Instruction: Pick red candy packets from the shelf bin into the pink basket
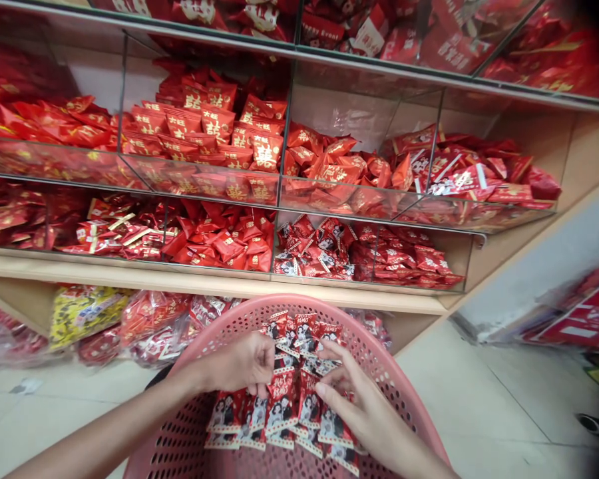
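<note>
A pink perforated plastic basket (394, 372) sits low in front of me, holding a layer of small red candy packets (299, 332) printed with pictures. My left hand (242, 364) is curled over the packets near the basket's middle, its fingers pinched on the edge of one packet. My right hand (364, 412) lies over the packets at the right, fingers bent and spread, touching them with its fingertips. More packets (239, 416) spread out flat under both hands.
Clear acrylic bins (279, 193) on wooden shelves (180, 279) hold heaps of red wrapped sweets. Bagged sweets, one yellow bag (80, 313), lie under the lowest shelf. Red boxes (579, 319) stand at the right on the pale tiled floor (504, 392).
</note>
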A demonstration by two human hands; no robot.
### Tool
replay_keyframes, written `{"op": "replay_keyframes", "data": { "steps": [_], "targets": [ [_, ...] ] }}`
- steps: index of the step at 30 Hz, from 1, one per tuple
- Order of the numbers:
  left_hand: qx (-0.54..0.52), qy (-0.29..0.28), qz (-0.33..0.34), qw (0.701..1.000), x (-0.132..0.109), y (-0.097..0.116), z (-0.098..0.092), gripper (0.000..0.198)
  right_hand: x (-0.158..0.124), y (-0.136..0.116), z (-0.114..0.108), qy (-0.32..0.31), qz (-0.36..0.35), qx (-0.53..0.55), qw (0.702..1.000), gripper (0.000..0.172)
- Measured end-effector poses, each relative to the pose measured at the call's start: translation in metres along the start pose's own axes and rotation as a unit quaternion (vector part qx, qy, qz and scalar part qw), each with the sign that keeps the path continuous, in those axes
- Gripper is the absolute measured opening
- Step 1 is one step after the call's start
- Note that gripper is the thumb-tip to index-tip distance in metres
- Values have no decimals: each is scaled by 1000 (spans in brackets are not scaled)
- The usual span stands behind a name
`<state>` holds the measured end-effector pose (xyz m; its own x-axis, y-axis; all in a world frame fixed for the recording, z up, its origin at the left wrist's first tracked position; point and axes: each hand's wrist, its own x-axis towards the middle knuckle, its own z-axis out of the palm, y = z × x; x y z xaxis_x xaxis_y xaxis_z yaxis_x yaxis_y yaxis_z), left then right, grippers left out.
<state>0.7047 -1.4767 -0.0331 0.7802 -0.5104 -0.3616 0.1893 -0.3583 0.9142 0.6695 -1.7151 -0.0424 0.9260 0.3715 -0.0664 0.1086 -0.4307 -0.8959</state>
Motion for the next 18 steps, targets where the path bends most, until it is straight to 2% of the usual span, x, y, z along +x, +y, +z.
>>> {"op": "replay_keyframes", "data": {
  "steps": [6, 12, 15, 18],
  "targets": [
    [83, 2, -45, 996, 16, 8, 1, 11, -6, -2, -6, -9, -7, -8, 1000, 45],
    [142, 21, -36, 989, 25, 10, 0, 10, -18, 2, -12, 14, -12, 18, 1000, 47],
    [185, 39, -43, 981, 25, 10, 4, 10, -27, 1, -13, 50, -15, 70, 996, 44],
    [245, 86, -28, 965, 21, 13, 10, 13, -38, -1, -12, 120, -4, 129, 984, 44]
  ]
}}
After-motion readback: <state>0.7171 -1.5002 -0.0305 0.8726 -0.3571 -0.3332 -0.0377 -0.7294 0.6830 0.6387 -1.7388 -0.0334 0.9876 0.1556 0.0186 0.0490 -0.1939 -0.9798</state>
